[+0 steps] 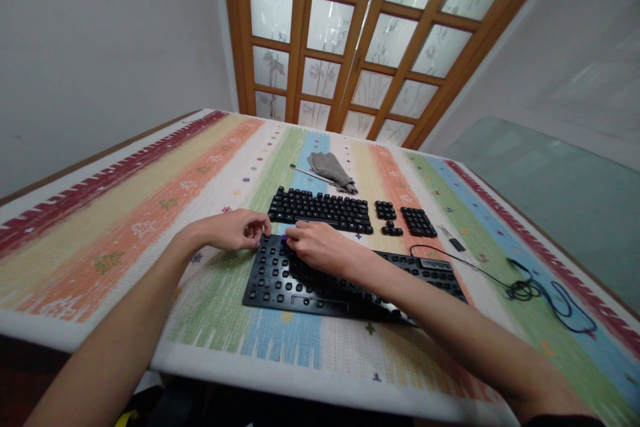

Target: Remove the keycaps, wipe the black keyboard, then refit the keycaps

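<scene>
A black keyboard base (310, 283) with its keycaps off lies in front of me, bare switch posts showing. At its upper left corner my left hand (241, 229) is closed, with curled thumb and fingers on the edge. My right hand (316, 247) reaches across the base, its fingers pinched on a small purple object (285, 239) near the top row. Most of that object is hidden, so its kind does not show. The right forearm covers part of the base. Just beyond the hands, loose black keycaps (320, 208) stand in keyboard order.
Smaller keycap groups (419, 221) lie to the right. Behind them are a grey cloth (330, 170) and a thin stick (310, 174). A small dark-ended item (457, 244) and a coiled cable (523, 289) lie on the striped tablecloth (210, 310).
</scene>
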